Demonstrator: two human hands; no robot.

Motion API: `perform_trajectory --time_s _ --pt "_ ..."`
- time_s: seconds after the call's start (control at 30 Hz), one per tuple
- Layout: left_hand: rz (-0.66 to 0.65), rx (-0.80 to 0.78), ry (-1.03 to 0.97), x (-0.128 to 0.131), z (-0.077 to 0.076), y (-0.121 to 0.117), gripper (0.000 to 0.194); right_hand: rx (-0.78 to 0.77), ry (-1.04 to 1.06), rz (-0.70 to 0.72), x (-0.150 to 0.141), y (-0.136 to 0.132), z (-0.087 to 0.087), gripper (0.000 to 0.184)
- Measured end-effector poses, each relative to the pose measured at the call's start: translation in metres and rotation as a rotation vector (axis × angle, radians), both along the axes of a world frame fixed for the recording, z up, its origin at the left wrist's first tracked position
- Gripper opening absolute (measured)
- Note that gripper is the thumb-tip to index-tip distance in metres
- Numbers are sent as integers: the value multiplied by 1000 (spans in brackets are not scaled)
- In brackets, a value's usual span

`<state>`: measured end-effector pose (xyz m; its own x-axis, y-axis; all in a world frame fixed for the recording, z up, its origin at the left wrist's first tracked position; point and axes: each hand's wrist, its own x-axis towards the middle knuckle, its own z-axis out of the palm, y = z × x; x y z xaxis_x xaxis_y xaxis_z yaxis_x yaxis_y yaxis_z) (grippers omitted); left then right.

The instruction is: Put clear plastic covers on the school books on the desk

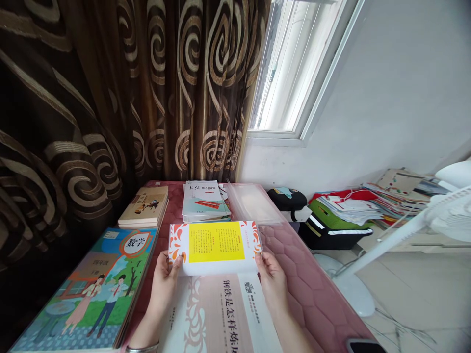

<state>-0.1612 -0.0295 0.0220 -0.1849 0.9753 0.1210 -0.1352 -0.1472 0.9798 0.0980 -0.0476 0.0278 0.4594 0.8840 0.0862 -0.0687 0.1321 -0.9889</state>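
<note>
Both my hands hold up a thick book (215,245) with a yellow panel and orange-patterned borders, its back cover facing me. My left hand (165,279) grips its left edge, thumb on the cover. My right hand (272,279) grips the right edge, fingers closed round it. Under it on the pink quilted table (312,289) lies a pale book (217,314) with large dark characters.
A colourful maths textbook (99,289) lies at the left, a beige book stack (145,206) behind it, a teal-white book stack (204,201) and a clear plastic folder (253,203) farther back. Brown swirl curtain (110,98), window, a white fan (434,220), cluttered papers (353,206) at right.
</note>
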Motion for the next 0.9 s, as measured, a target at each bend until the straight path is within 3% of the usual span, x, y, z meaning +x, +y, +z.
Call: perform_trajectory --time_s 0.53,0.9 --pt "-38 -5 -55 0 -3 2 42 -11 -85 -39 1 -1 -4 50" --pt "1 24 -41 0 3 0 40 14 -81 26 8 3 -2 49"
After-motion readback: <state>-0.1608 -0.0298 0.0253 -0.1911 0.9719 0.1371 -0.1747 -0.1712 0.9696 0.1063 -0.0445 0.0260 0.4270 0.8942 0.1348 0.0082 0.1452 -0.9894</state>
